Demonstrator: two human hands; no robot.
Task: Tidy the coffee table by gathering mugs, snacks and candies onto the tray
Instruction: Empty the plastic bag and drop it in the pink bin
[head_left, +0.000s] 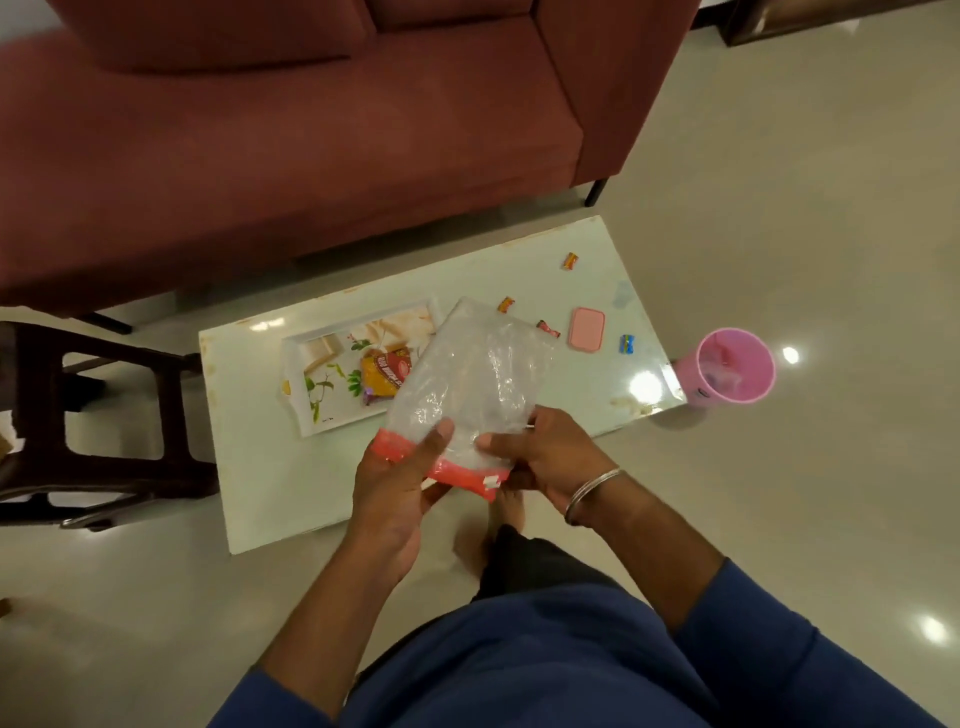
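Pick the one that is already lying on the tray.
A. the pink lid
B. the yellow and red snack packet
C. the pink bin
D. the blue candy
B: the yellow and red snack packet lies on the flowered tray, while the pink lid and blue candy sit on the bare table and the pink bin stands on the floor.

Maroon sofa (291, 156), pink bin (735, 366)

1. Clear plastic bag (470, 374), held up beyond the left hand (397, 480) and right hand (540, 457), covers the tray's (311, 415) right end and part of the snack packet (382, 382).
2. Packet print too blurred to read.
3. Small candies (570, 261) beyond the right hand: wrappers too small to identify.
4. Sofa (291, 140) cut off at top edge.
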